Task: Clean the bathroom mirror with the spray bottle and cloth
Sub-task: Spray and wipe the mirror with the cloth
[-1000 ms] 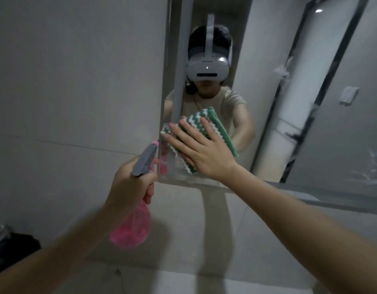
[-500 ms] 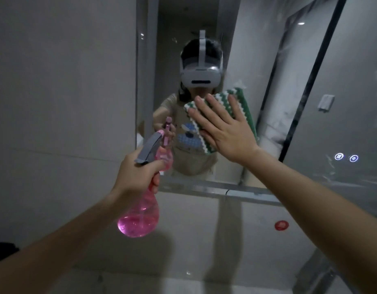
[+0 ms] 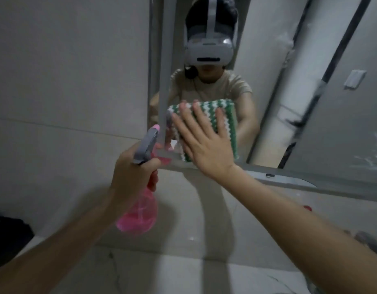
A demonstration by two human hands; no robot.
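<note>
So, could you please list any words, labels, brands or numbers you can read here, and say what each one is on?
None can be read.
Spray bottle: pink, held by the left hand; no label shows.
Cloth: green and white zigzag only, pressed to the mirror by the right hand.
Headset in the reflection: no readable brand.
Red mark on the wall below the mirror: too small and blurred.

Cloth (image 3: 220,124) pressed flat against mirror (image 3: 310,102) near its lower left corner, spray bottle (image 3: 141,198) held just left, below the mirror's edge.
</note>
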